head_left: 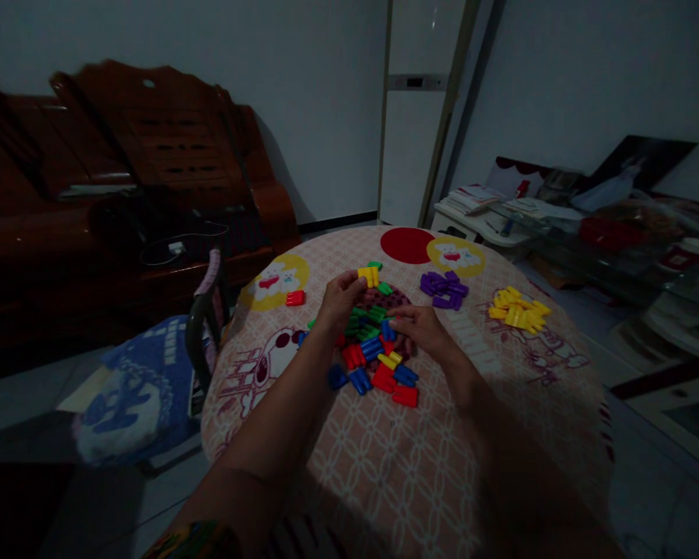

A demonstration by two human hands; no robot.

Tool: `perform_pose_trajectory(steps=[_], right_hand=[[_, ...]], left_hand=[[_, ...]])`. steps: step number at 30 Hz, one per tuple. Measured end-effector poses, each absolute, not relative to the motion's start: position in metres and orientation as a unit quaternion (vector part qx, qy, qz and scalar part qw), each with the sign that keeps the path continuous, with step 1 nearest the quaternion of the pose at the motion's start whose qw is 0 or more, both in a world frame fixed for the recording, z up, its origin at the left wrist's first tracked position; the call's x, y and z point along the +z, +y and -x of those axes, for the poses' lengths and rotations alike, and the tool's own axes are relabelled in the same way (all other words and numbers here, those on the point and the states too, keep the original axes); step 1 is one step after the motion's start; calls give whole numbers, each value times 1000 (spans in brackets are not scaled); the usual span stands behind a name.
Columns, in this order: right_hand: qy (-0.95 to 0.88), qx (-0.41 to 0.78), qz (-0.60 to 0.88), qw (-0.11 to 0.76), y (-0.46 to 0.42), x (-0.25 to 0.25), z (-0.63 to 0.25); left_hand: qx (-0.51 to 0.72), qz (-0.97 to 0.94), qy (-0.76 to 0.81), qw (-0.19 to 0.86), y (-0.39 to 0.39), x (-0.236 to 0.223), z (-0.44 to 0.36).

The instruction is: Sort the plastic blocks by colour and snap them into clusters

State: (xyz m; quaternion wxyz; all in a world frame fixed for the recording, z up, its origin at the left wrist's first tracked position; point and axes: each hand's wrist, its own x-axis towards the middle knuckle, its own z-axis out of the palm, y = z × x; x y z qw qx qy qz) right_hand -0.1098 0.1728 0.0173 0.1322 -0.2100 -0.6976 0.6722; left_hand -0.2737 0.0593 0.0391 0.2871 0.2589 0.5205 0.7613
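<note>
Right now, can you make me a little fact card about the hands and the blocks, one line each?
Left hand: holds a yellow block
Right hand: at a blue block; can't tell if it grips
Mixed pile: green, blue, red, some yellow; in front of the person
Purple pile: right of the mixed pile
Yellow pile: farther right
Lone red block: left side
Tablecloth: patterned, under everything

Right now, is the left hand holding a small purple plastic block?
No, the left hand holds a small yellow plastic block, while the purple plastic blocks lie in a pile on the patterned cloth.
</note>
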Motion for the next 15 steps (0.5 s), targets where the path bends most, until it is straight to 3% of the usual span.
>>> perform_pose_trajectory(steps=[3,6,12,15], right_hand=[[-683,673,215,187,170,20,114],[-653,684,210,249,173,22,114],[-675,670,204,233,186,26,108],[-691,597,292,285,213,33,92]], left_hand=[[723,-321,547,274,56,39,274],[645,-398,565,327,59,37,264],[608,-446,566,332,71,25,243],[611,-447,585,292,70,23,245]])
